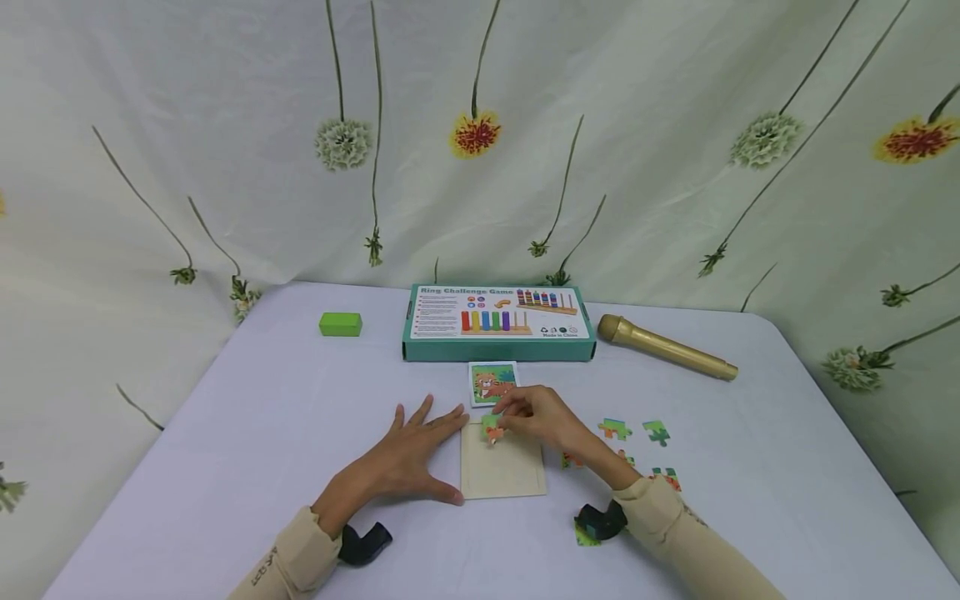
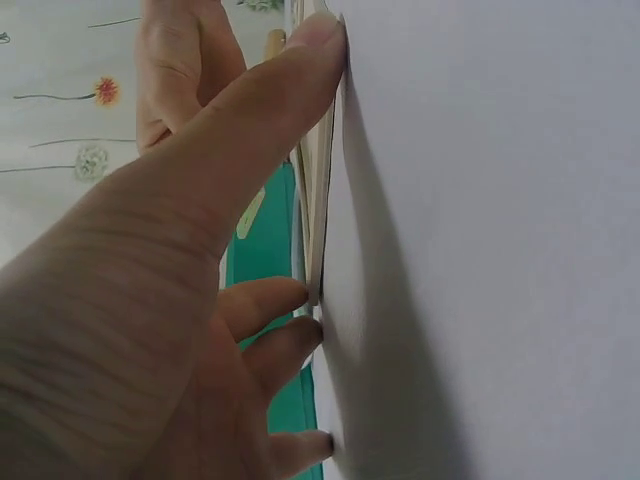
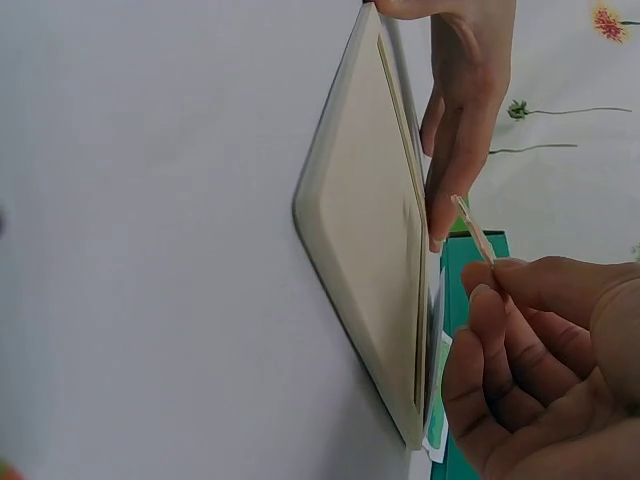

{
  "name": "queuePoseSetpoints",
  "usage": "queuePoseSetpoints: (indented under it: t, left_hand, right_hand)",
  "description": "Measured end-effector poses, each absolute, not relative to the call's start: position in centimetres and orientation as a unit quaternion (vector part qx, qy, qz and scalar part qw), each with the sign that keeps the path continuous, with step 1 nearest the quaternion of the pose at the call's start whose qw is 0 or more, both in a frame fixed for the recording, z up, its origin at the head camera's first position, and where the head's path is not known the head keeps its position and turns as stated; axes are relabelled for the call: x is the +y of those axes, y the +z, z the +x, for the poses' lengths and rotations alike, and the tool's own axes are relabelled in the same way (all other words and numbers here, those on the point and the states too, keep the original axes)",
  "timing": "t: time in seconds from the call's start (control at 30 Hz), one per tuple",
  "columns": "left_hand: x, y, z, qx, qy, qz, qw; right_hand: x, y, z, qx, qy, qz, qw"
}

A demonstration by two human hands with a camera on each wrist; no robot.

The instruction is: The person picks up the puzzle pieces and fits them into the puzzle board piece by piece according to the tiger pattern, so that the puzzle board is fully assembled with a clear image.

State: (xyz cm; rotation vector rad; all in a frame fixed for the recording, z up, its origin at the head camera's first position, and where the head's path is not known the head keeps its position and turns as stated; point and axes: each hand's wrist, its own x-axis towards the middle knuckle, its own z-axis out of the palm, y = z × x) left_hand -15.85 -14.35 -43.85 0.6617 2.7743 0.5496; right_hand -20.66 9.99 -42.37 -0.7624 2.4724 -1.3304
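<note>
A small green and orange puzzle piece (image 1: 491, 427) is pinched between the thumb and fingers of my right hand (image 1: 542, 419), above the far part of a pale wooden puzzle tray (image 1: 502, 471). In the right wrist view the piece (image 3: 474, 232) appears edge-on, apart from the tray (image 3: 365, 215). My left hand (image 1: 411, 454) spreads its fingers along the tray's left side. Its thumb (image 2: 318, 32) touches the tray's edge in the left wrist view. Just beyond the tray lies a picture card (image 1: 492, 383) with an orange animal, partly covered by my right fingers.
Several loose puzzle pieces (image 1: 615, 429) lie to the right, some hidden by my right forearm. A teal game box (image 1: 498, 350) stands at the back, between a green block (image 1: 341, 324) and a gold microphone (image 1: 667, 347). A flowered cloth (image 1: 645, 167) hangs behind the table.
</note>
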Motion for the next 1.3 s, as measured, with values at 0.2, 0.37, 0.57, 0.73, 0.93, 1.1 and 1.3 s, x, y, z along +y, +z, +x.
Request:
queuePoseSetpoints:
  t: [0.2, 0.37, 0.57, 0.73, 0.93, 1.1, 1.3]
  left_hand:
    - [-14.3, -43.7, -15.8, 0.947, 0.193, 0.229, 0.117]
    - [-14.3, -43.6, -15.8, 0.947, 0.196, 0.226, 0.115]
    - [-14.2, -43.5, -15.8, 0.949, 0.193, 0.224, 0.113]
    - [-14.2, -43.5, -15.8, 0.95, 0.192, 0.222, 0.11]
    - [-14.1, -43.6, -15.8, 0.95, 0.194, 0.221, 0.108]
    - [-14.1, -43.6, -15.8, 0.949, 0.193, 0.225, 0.105]
    - [-14.1, -43.6, -15.9, 0.949, 0.193, 0.226, 0.105]
  right_hand:
    - [9.6, -42.3, -20.6, 0.849, -0.446, -0.257, 0.121]
    - [9.3, -42.3, -20.6, 0.844, -0.452, -0.26, 0.13]
    - [8.7, -42.6, -20.7, 0.848, -0.444, -0.259, 0.132]
    - [8.4, -42.9, -20.6, 0.853, -0.436, -0.257, 0.124]
    - [7.9, -43.1, -20.6, 0.863, -0.409, -0.278, 0.101]
    - [7.7, -43.0, -20.5, 0.872, -0.389, -0.281, 0.096]
    - [7.5, -42.8, -20.8, 0.878, -0.371, -0.285, 0.099]
